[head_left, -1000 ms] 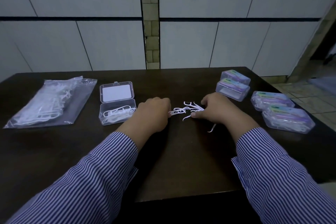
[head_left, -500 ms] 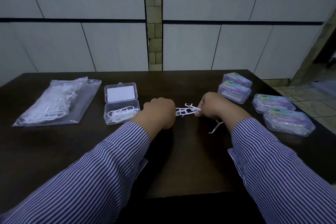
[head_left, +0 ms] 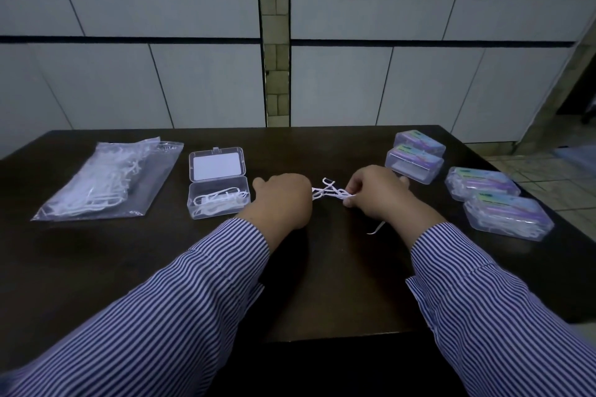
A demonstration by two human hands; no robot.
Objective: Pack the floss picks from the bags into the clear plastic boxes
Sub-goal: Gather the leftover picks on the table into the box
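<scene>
A small bunch of white floss picks [head_left: 329, 193] is held between my two hands at the middle of the dark table [head_left: 96, 267]. My left hand [head_left: 283, 200] grips one end with curled fingers. At the other end my right hand [head_left: 377, 193] pinches the picks. One loose pick [head_left: 376, 228] lies by my right wrist. An open clear plastic box [head_left: 219, 185] with several picks in its bottom half stands left of my left hand. Further left lies a clear bag of floss picks [head_left: 106, 180].
Several shut clear boxes with purple labels sit on the right: two [head_left: 416, 156] at the back, two more [head_left: 496, 200] near the table's right edge. White cabinet doors stand behind the table. Tiled floor shows at the far right.
The bunch of picks has been gathered tighter between both hands, and my right hand has shifted its pinch a little. The camera has tilted slightly.
</scene>
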